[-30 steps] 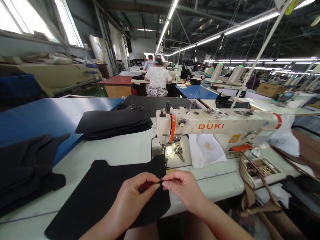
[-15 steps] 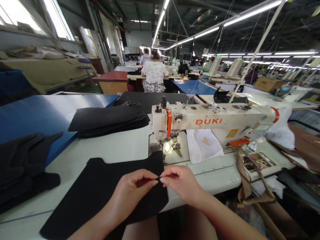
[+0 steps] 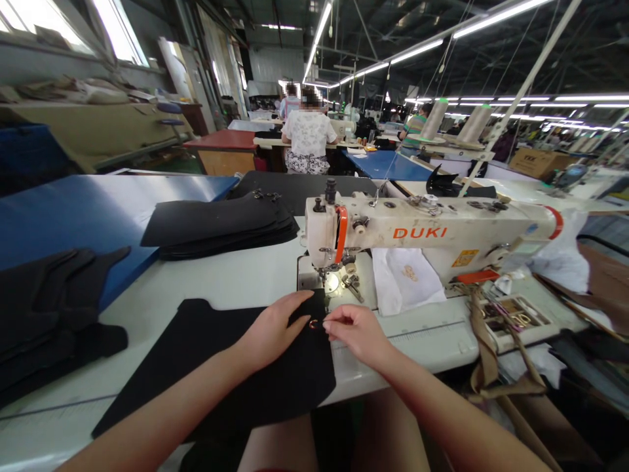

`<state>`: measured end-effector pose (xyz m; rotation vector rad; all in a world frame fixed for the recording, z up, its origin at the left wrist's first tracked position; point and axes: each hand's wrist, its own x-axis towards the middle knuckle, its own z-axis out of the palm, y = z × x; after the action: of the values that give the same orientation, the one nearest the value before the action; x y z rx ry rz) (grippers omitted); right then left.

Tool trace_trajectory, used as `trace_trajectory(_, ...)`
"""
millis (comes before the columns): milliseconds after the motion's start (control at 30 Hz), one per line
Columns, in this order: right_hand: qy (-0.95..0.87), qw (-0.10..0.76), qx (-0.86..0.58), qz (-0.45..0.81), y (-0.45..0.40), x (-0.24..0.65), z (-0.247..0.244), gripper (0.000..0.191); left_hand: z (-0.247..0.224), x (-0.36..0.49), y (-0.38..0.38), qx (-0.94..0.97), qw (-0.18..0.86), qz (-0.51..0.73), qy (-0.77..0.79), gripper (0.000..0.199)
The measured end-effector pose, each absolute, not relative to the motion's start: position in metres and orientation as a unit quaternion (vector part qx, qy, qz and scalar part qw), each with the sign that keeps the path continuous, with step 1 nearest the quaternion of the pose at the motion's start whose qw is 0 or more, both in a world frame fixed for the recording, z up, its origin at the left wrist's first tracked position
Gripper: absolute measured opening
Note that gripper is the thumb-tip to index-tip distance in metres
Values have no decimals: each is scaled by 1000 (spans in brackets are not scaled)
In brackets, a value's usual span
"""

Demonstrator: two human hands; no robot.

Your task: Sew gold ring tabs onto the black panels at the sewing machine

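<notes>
A black fabric panel (image 3: 295, 380) lies on the sewing table in front of me, its upper right corner reaching the needle area of a white sewing machine (image 3: 422, 226). My left hand (image 3: 272, 328) rests on the panel, thumb and fingers apart, holding nothing. Close to its thumb, a small metal ring (image 3: 313, 324) shows against the black cloth. Just right of the ring, my right hand (image 3: 356, 331) pinches a small black tab that seems to carry it. Fingertips cover most of the tab.
Stacked black pieces (image 3: 221, 226) lie behind the panel, with more dark pieces (image 3: 54, 314) at left. White cloth (image 3: 407, 282) sits under the machine arm. A tray of small tools (image 3: 515, 314) and a brown strap (image 3: 484, 354) are at right. A person (image 3: 308, 137) sits ahead.
Both hands were pinching a small black piece together. My left hand has let go and spread onto the panel toward the needle. The right has moved slightly up, and the ring now shows.
</notes>
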<state>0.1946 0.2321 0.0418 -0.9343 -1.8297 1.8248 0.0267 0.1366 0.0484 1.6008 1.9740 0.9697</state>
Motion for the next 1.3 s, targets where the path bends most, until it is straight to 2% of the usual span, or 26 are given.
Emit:
trace_trajectory(100, -671, 165, -372, 620, 247, 180, 44, 4, 32, 27, 138, 633, 142, 285, 705, 46)
trace_trajectory(300, -687, 93, -414, 590, 270, 154, 43, 8, 22, 23, 134, 653, 110, 244, 708, 53)
trace_trajectory(400, -703, 58, -422, 569, 276, 147, 42, 9, 21, 21, 137, 675, 69, 245, 692, 47)
trace_trajectory(567, -732, 25, -425, 532, 282, 143, 37, 8, 22, 24, 153, 723, -28, 269, 636, 23)
trace_trajectory(733, -745, 10, -431, 509, 283, 140, 37, 10, 23, 28, 166, 750, -92, 255, 604, 28)
trace_trajectory(1300, -760, 1, -404, 509, 284, 143, 42, 13, 21, 33, 170, 722, -101, 258, 634, 23)
